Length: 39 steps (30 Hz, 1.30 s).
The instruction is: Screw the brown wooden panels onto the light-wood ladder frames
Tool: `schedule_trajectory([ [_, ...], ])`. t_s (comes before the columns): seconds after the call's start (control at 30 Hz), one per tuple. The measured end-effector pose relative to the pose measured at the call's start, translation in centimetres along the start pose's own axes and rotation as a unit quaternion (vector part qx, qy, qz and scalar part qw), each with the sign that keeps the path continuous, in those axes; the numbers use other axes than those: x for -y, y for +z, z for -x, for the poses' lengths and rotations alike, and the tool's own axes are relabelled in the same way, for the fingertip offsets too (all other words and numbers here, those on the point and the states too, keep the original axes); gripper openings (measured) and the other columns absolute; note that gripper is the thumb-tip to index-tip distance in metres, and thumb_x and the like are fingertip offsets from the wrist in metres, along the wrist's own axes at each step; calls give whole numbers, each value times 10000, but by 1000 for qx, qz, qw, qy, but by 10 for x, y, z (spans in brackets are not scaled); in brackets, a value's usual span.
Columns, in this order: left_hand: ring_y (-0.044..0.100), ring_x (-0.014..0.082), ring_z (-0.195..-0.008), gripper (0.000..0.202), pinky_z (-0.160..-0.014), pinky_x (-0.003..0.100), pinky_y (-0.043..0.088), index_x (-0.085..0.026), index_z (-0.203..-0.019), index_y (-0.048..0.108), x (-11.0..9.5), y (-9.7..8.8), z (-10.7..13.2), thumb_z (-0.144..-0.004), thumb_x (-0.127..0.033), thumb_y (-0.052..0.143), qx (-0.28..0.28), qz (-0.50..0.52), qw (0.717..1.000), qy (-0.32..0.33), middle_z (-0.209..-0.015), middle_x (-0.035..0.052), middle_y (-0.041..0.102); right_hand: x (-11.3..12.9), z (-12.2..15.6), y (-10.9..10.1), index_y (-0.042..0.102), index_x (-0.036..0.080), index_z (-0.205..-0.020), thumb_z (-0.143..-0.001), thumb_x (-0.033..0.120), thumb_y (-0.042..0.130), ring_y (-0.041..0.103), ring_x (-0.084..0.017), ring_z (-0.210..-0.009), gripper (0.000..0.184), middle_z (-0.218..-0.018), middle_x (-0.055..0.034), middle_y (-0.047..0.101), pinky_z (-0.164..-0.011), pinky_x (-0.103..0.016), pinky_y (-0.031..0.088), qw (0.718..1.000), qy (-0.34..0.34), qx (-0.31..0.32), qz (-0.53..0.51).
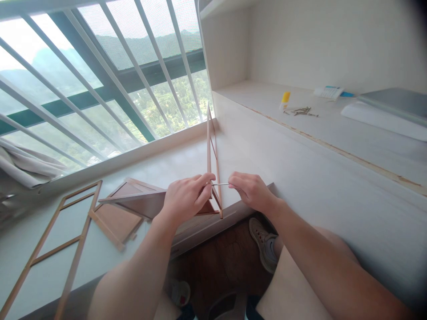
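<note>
My left hand (188, 195) is closed around the upright wooden frame (209, 146), with fingertips at its edge. A brown wooden panel (140, 202) sticks out to the left from behind that hand. Between my two hands runs a thin metal rod (220, 184), held level. Its right end is pinched in the fingers of my right hand (250, 189), and its left end meets the frame at my left fingertips. Whatever handle or bend the rod has is hidden in my right hand.
On the ledge below the barred window lie a wooden ladder-like frame (80, 240) and a wooden panel piece (116, 220). The shelf at right holds a yellow-capped glue stick (284, 99), several screws (303, 111), a small packet (328, 92) and a grey flat item (396, 103).
</note>
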<state>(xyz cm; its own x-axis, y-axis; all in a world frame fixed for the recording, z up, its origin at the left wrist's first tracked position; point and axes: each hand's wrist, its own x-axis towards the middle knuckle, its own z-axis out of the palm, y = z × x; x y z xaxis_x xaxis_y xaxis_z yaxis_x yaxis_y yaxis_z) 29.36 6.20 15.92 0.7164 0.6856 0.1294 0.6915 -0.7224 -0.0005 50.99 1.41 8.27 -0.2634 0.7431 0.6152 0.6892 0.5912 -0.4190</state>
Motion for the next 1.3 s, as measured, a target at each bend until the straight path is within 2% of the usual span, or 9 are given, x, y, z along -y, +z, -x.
schedule_trajectory([
  [0.5,686,186,-896,338,-635,287,376,-362,-1207,529,0,0,0,-1008,-406,258,-2,-3,1000,-1,-1100,-67,709,3,2,7,521,207,-855,-989,205,402,506,-147,-725,179,-857,-45,608,-655,-261,368,998,-36,-50,24],
  [0.63,685,189,-903,344,-643,284,382,-360,-1207,532,-1,0,0,-1006,-404,257,-1,-2,1000,-2,-1107,-62,708,0,3,11,524,202,-847,-989,233,405,479,-147,-705,188,-823,-43,577,-658,-271,370,998,-3,-53,-30],
  [0.73,684,191,-889,340,-631,285,372,-356,-1199,532,-1,0,0,-1005,-401,258,-1,-4,1000,-2,-1094,-62,711,3,3,16,527,195,-800,-988,289,415,463,-140,-674,238,-751,-26,535,-652,-276,373,988,53,-54,-134],
  [0.83,682,193,-881,334,-626,287,362,-358,-1199,527,0,0,0,-1004,-399,260,-1,-7,1000,0,-1087,-64,712,11,2,23,481,197,-675,-988,368,406,425,-118,-557,365,-597,13,466,-558,-261,351,936,164,-53,-306],
  [0.97,681,196,-887,333,-623,289,355,-363,-1204,522,0,0,0,-1004,-406,259,-1,-11,1000,-1,-1098,-67,709,21,-2,33,392,219,-624,-961,438,401,258,-83,-362,403,-446,71,365,-382,-239,214,768,299,-38,-566],
  [1.03,680,198,-891,338,-623,289,354,-360,-1207,522,0,0,-1,-1004,-409,257,1,-12,1000,-2,-1099,-62,710,22,-4,33,393,218,-619,-941,425,431,238,-78,-340,385,-428,77,367,-363,-237,197,723,322,-30,-611],
  [1.07,680,198,-892,340,-624,288,355,-360,-1207,524,-1,0,0,-1004,-409,256,1,-12,1000,-2,-1099,-60,710,22,-4,32,399,215,-613,-935,416,441,244,-78,-338,382,-422,74,374,-363,-237,198,720,328,-28,-611],
  [1.13,681,198,-893,342,-626,287,361,-361,-1205,529,-1,0,0,-1004,-407,256,0,-9,1000,-3,-1100,-59,711,21,-4,28,407,212,-606,-940,407,437,267,-83,-346,388,-412,67,386,-372,-239,203,742,329,-34,-583],
  [1.3,685,191,-902,349,-638,282,386,-359,-1202,541,-2,-1,0,-1000,-402,260,1,2,1000,-7,-1101,-52,713,21,1,14,441,198,-625,-984,419,395,400,-102,-473,424,-507,37,448,-501,-251,322,885,261,-53,-383],
])
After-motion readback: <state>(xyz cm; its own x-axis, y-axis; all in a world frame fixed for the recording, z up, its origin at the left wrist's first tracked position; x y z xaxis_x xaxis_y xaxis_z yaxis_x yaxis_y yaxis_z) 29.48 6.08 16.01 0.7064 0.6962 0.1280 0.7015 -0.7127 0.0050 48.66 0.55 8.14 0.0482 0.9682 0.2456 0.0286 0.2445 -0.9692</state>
